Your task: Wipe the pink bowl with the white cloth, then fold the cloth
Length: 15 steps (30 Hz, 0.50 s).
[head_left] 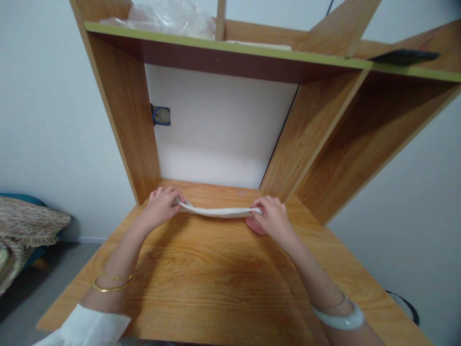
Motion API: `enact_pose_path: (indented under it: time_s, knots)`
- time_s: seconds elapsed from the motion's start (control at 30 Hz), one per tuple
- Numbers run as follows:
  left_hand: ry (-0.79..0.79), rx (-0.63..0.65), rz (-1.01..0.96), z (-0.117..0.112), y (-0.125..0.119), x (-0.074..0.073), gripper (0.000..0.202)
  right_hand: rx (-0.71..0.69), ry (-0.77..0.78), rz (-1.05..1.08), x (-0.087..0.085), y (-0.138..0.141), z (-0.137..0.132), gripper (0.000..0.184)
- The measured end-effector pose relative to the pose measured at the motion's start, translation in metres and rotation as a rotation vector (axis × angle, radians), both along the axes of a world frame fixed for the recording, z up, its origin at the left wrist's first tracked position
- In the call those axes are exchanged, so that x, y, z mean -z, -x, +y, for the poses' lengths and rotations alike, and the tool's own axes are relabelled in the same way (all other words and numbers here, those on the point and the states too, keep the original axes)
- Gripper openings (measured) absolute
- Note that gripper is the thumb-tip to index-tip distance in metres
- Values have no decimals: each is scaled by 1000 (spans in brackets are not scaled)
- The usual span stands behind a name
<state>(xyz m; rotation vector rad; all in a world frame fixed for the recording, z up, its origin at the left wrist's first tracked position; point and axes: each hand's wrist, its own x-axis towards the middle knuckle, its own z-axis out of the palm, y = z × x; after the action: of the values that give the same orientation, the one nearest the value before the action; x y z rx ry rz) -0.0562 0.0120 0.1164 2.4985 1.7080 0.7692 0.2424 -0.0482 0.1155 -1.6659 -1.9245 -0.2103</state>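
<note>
A white cloth (219,212) is stretched between my two hands above the back part of the wooden desk (216,278), sagging a little in the middle. My left hand (163,204) pinches its left end between thumb and fingers. At the other end, my right hand (271,215) grips the cloth the same way. Just under and beside my right hand lies a pink object (256,226), partly hidden by the hand and cloth, so its kind is unclear.
Wooden side panels (118,105) and a shelf (223,53) frame the desk's back. On the shelf sit a clear plastic bag (173,19) and a dark flat object (405,56). An uncovered wall socket box (162,116) is at left. A patterned throw (32,223) covers a blue seat.
</note>
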Motion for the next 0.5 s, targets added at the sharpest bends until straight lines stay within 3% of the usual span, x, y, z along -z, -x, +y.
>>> enact_pose_path:
  time_s: [0.23,0.4,0.5]
  knots:
    - [361,81,172,-52,7,28,20,-121,290,-79,40,9,-47,18]
    - [451,180,50,-67,25,40,26,-204,532,-55,41,10,-70,14]
    - [432,121,12,-58,33,42,34,-200,565,-10,40,13,-60,13]
